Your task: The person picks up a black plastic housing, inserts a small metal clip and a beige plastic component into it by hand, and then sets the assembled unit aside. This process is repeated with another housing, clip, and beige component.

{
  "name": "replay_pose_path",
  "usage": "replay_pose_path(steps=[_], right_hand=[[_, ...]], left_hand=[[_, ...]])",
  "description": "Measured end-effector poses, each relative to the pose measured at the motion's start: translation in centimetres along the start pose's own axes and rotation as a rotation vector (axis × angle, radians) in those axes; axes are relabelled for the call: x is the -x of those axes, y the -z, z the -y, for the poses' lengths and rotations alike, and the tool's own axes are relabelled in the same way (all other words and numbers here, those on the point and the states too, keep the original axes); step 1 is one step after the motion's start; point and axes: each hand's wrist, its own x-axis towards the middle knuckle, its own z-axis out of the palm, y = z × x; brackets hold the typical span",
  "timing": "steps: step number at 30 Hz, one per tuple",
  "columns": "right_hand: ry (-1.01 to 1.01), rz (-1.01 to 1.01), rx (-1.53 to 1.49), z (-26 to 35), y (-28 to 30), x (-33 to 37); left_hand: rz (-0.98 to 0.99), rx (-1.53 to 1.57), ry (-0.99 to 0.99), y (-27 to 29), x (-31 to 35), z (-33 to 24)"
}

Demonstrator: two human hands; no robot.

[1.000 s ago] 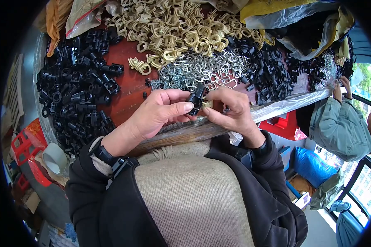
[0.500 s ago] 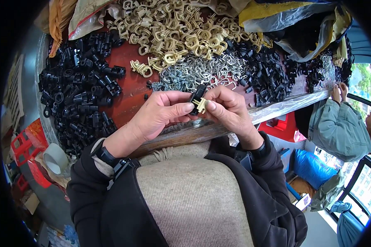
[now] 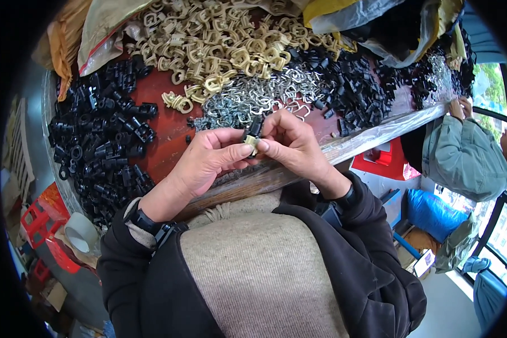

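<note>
At far left, a white roll (image 3: 81,232) is standing beside red plastic furniture (image 3: 35,221). Just right of it, a heap of black fittings (image 3: 104,146) is covering the end of a red tabletop (image 3: 169,132).

Near the table's edge, the left hand (image 3: 215,155) is gripping a black fitting (image 3: 256,126), its thumb tip resting against a small cream clip (image 3: 252,143). Beyond, a mound of cream clips (image 3: 225,42) is spreading across the tabletop. The held pair is sitting between the two hands, the clip lying on the side of the fitting nearest the worker; whether it is seated is too small to tell. A pile of bent metal pieces (image 3: 265,93) is glinting just behind.

The right hand (image 3: 296,145) is pinching the clip with its thumb, its curled fingers closing around the fitting's far side. Good handling here is likely calling for a steady left grip, a clip lying square rather than tilted, and even pressure from both thumbs, with fingertips staying out of the joint; forcing one side could be skewing or straining the plastic.

Farther right, small black parts (image 3: 357,90) are lying loose, and at the far end a co-worker in a green jacket (image 3: 453,160) is holding both hands at the table's edge.
</note>
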Motion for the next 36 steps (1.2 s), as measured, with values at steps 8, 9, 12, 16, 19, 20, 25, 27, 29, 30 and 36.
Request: replay_pose_path(steps=[8,9,12,16,19,20,25,27,29,30,36], right_hand=[[0.281,-0.465,1.029,0.2,6.7,1.3],[0.249,-0.545,1.101,0.1,7.1,1.3],[0.263,-0.531,1.260,-0.5,7.1,1.1],[0.222,-0.501,1.301,-0.2,7.1,0.8],[0.201,-0.487,1.298,-0.1,7.0,0.8],[0.201,-0.480,1.313,-0.2,7.0,0.8],[0.228,-0.464,1.259,-0.1,6.9,1.0],[0.151,-0.461,1.045,-0.2,6.9,1.1],[-0.010,-0.442,0.615,-0.3,6.7,1.2],[-0.014,-0.436,0.615,-0.2,6.6,1.2],[-0.093,-0.299,-0.091,1.2,4.9,0.2]], left_hand=[[-0.072,0.061,-0.056,-0.2,0.0,-0.3],[-0.072,0.051,-0.062,-0.2,0.0,-0.3],[-0.070,0.032,-0.078,-0.2,-0.1,-0.4],[-0.075,0.088,-0.073,-0.1,0.0,-0.5],[-0.080,0.104,-0.082,-0.2,0.1,-0.5],[-0.079,0.104,-0.085,-0.1,0.1,-0.5],[-0.107,0.104,-0.104,0.0,0.2,-0.3],[-0.118,0.105,-0.107,0.1,0.2,-0.3],[-0.123,0.107,-0.106,0.1,0.1,-0.3],[-0.127,0.108,-0.103,0.1,0.1,-0.3],[-0.178,0.132,-0.120,0.3,-0.5,0.0]])
